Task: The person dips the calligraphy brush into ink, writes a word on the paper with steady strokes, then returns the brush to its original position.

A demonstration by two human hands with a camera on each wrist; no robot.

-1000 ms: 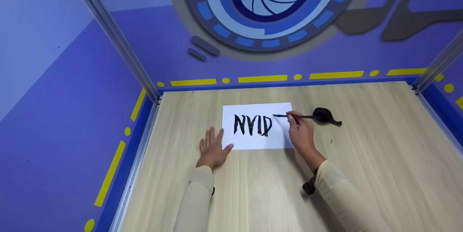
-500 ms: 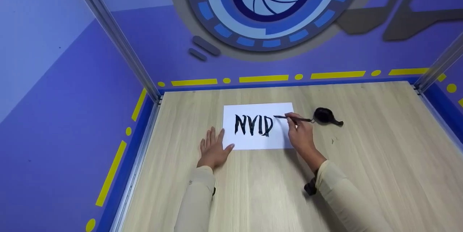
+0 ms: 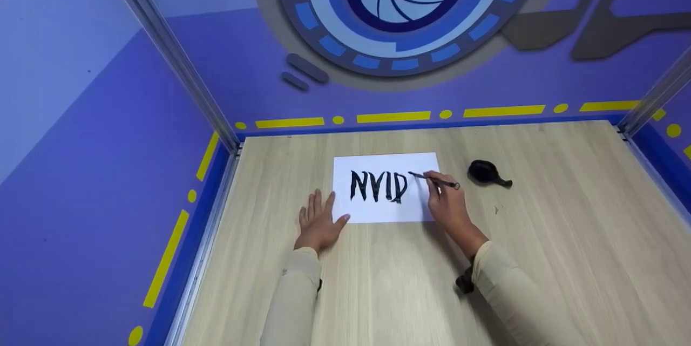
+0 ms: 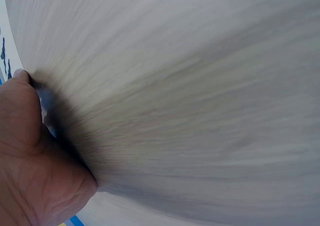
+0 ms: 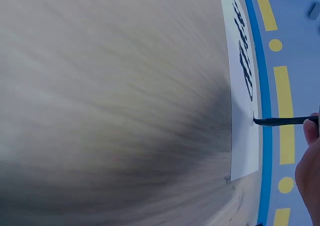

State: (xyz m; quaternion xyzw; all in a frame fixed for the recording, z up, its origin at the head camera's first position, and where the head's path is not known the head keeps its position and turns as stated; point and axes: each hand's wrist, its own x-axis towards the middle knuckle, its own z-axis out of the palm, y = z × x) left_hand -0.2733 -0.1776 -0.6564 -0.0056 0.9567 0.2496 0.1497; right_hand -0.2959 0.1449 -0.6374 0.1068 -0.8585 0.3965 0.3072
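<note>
A white sheet of paper (image 3: 372, 214) lies on the wooden table, with "NVID" in black brush letters (image 3: 378, 187) across it. My left hand (image 3: 318, 224) rests with fingers spread at the sheet's left edge, its thumb on the lower left corner. In the left wrist view, the thumb side of that hand (image 4: 30, 146) shows and the other fingers are hidden. My right hand (image 3: 448, 203) pinches a thin dark writing brush (image 3: 440, 180) over the sheet's right side. The brush tip is right at the paper, beside the D's top, where a small dark mark (image 5: 254, 117) shows.
A small black ink dish (image 3: 483, 172) with a short handle stands right of the sheet, beyond my right hand. Small dark specks (image 3: 498, 209) mark the table (image 3: 561, 238) below it. Blue-purple printed panels (image 3: 216, 54) wall in the back and sides.
The brush's rear end has swung towards me, away from the ink dish, as my right hand tilts slightly. The tip has moved very little. My left hand stays put.
</note>
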